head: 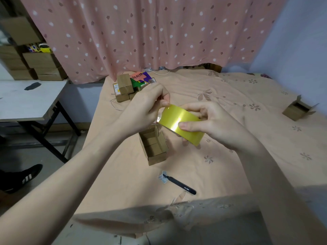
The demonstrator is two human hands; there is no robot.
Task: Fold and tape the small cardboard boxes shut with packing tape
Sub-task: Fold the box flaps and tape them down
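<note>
A yellow roll of packing tape hangs above the bed, gripped around its rim by my right hand. My left hand pinches the tape's free end at the roll's top left edge with thumb and forefinger. Directly below the hands, a small open cardboard box rests on the bedsheet with its flaps up and its inside bare. A second open small box sits at the far right of the bed.
A black utility knife with scraps of tape on its tip lies on the peach bedsheet near me. A pile of small boxes and colourful packets sits at the bed's far left corner. A grey folding table stands left, cartons stacked behind.
</note>
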